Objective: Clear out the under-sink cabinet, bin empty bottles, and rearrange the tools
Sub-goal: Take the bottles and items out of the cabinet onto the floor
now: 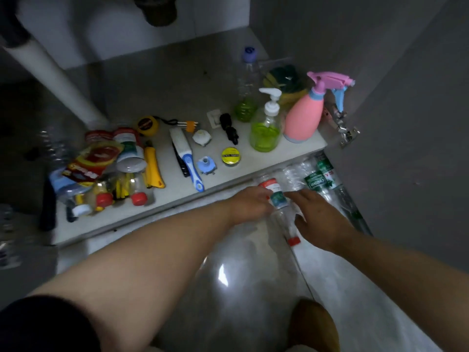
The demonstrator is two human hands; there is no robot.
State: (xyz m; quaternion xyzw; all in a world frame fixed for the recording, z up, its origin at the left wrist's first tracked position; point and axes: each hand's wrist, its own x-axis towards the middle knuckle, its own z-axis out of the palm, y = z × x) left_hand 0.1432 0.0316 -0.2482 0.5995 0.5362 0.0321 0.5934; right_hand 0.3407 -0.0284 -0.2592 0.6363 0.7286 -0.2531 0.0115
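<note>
Dim floor tiles front the open cabinet. The left grip (251, 204) curls round a red-capped bottle (278, 198) lying there, and the right grip (319, 217) rests over it, fingers fairly straight. Crushed empties (314, 180) lie beside. On the shelf (142, 212), tools (187, 158) are laid out and a bottle heap (101, 168) is unsorted. Perhaps halfway.

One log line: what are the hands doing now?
left hand: grips clear bottle | right hand: open, reaching over it | where: lying on floor
</note>
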